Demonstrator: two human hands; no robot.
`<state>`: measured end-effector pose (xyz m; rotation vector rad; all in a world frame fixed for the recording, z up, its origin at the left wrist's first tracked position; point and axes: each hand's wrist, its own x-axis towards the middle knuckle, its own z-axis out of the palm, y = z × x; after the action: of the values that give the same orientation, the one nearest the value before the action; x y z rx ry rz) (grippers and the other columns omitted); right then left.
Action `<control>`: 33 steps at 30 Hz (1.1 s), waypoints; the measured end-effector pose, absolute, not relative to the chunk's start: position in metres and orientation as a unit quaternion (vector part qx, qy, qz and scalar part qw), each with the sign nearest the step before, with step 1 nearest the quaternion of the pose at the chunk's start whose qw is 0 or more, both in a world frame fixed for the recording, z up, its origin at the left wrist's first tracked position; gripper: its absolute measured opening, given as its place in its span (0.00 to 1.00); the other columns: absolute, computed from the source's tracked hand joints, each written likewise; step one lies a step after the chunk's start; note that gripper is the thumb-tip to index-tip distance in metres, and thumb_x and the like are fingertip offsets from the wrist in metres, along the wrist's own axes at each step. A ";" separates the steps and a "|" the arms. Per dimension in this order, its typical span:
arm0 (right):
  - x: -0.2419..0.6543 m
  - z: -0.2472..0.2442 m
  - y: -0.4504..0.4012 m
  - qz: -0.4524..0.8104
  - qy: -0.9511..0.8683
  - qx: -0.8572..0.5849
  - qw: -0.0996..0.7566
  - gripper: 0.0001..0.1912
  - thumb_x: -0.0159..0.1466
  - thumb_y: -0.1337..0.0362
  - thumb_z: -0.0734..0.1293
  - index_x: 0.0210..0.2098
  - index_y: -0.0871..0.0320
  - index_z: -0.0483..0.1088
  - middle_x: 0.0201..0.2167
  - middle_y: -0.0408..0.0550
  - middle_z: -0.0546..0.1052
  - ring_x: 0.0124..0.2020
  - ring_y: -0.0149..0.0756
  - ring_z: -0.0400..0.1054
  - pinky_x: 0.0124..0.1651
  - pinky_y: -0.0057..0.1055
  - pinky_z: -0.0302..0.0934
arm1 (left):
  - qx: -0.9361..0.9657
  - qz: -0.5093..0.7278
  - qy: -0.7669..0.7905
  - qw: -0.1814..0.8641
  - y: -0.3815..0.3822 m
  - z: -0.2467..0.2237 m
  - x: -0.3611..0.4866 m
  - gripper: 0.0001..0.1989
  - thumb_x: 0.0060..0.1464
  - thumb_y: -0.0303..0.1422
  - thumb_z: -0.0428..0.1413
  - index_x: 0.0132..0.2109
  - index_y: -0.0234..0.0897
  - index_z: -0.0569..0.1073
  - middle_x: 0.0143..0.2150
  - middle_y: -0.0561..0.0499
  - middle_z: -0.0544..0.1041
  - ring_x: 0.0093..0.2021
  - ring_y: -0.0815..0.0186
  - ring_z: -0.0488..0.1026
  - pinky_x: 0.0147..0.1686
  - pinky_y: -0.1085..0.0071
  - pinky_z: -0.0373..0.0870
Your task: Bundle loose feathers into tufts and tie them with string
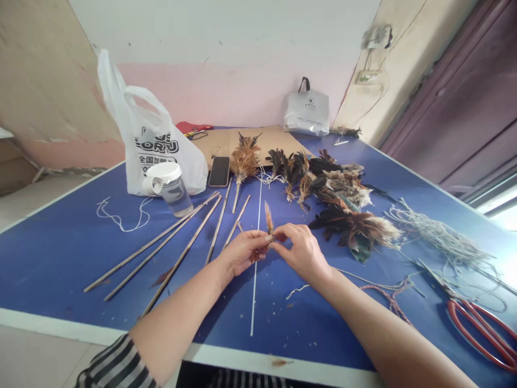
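Over the middle of the blue table, my left hand [247, 249] pinches a small brown feather bunch [269, 216] between thumb and fingers, tips pointing up. My right hand [299, 248] meets it from the right, its thumb and forefinger pressed together at the bunch's base. Whether the right fingers also hold string there is too small to tell. Just right of my hands lie loose feather piles [355, 223], dark, brown and cream. Beyond my hands rests a brown feather duster head [244, 156] on a short stick. Several thin sticks [183, 253] lie to the left.
Red-handled scissors [456, 302] lie at the right, near a tangle of pale string [444, 231]. A white plastic bag [161, 140], a lidded water cup [172, 188] and a phone [219, 171] stand or lie at the back left. A silver bag [307, 112] sits by the wall.
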<state>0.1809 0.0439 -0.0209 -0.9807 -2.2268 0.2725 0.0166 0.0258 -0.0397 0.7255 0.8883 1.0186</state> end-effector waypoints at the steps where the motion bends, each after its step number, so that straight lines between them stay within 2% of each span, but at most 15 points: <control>1: 0.181 -0.021 0.044 0.129 -0.850 -0.381 0.340 0.05 0.56 0.63 0.67 0.32 0.56 0.69 0.28 0.43 0.74 0.32 0.32 0.67 0.42 0.33 0.56 | 0.330 0.462 0.407 0.715 0.026 -0.040 0.016 0.13 0.38 0.36 0.65 0.29 0.31 0.73 0.24 0.54 0.68 0.23 0.77 0.63 0.24 0.78 0.55; 6: 0.181 -0.023 0.051 0.400 -0.753 -0.416 0.316 0.16 0.52 0.58 0.68 0.38 0.59 0.70 0.28 0.44 0.75 0.28 0.32 0.68 0.34 0.29 0.61 | 0.360 0.468 0.435 0.680 0.026 -0.040 0.017 0.14 0.36 0.37 0.66 0.27 0.31 0.74 0.22 0.53 0.70 0.21 0.77 0.63 0.24 0.77 0.56; 8: 0.181 -0.023 0.053 0.479 -0.702 -0.424 0.313 0.15 0.53 0.57 0.67 0.35 0.60 0.71 0.26 0.45 0.75 0.27 0.31 0.68 0.31 0.28 0.61 | 0.404 0.454 0.447 0.657 0.025 -0.040 0.018 0.14 0.38 0.37 0.65 0.28 0.30 0.74 0.23 0.51 0.73 0.21 0.76 0.64 0.23 0.77 0.57; 11: 0.180 -0.023 0.054 0.504 -0.675 -0.430 0.324 0.11 0.54 0.58 0.66 0.28 0.61 0.71 0.21 0.43 0.74 0.24 0.29 0.66 0.30 0.27 0.59 | 0.461 0.433 0.447 0.633 0.023 -0.040 0.021 0.13 0.42 0.38 0.62 0.29 0.30 0.75 0.29 0.46 0.76 0.23 0.74 0.66 0.22 0.77 0.58; 20: 0.175 -0.027 0.051 0.413 -0.685 -0.478 0.364 0.09 0.52 0.59 0.66 0.25 0.60 0.72 0.19 0.42 0.72 0.23 0.28 0.62 0.27 0.26 0.56 | 0.426 0.431 0.472 0.640 0.023 -0.039 0.021 0.13 0.40 0.37 0.63 0.33 0.32 0.76 0.28 0.48 0.77 0.23 0.75 0.68 0.23 0.78 0.60; 23: 0.177 -0.022 0.052 0.405 -0.716 -0.460 0.335 0.09 0.53 0.61 0.65 0.26 0.60 0.73 0.22 0.42 0.73 0.23 0.28 0.63 0.28 0.25 0.57 | 0.437 0.424 0.472 0.638 0.023 -0.040 0.020 0.13 0.41 0.37 0.63 0.30 0.31 0.76 0.27 0.49 0.76 0.22 0.76 0.67 0.23 0.78 0.60; 26: 0.193 -0.001 0.056 0.392 -0.759 -0.425 0.298 0.09 0.54 0.62 0.65 0.30 0.59 0.74 0.25 0.43 0.76 0.26 0.30 0.66 0.30 0.26 0.59 | 0.445 0.423 0.466 0.637 0.023 -0.041 0.019 0.13 0.41 0.38 0.63 0.31 0.32 0.75 0.30 0.47 0.77 0.25 0.74 0.70 0.23 0.79 0.61; 29: 0.236 0.028 0.068 0.276 -0.780 -0.449 0.337 0.09 0.54 0.62 0.65 0.32 0.57 0.75 0.32 0.44 0.77 0.32 0.32 0.69 0.38 0.28 0.61 | 0.448 0.422 0.474 0.630 0.024 -0.040 0.019 0.12 0.42 0.38 0.62 0.31 0.32 0.75 0.36 0.46 0.78 0.29 0.72 0.72 0.25 0.79 0.62; 33: 0.322 0.043 0.093 0.084 -0.688 -0.623 0.363 0.12 0.54 0.60 0.64 0.35 0.56 0.75 0.29 0.46 0.77 0.28 0.34 0.68 0.35 0.30 0.61 | 0.431 0.416 0.487 0.635 0.023 -0.037 0.021 0.12 0.42 0.37 0.62 0.31 0.31 0.74 0.32 0.47 0.77 0.27 0.73 0.71 0.24 0.79 0.62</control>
<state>0.3216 0.0932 0.0434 -1.6024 -1.7711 0.2166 0.0212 0.0235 -0.0370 0.9843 1.1136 0.9508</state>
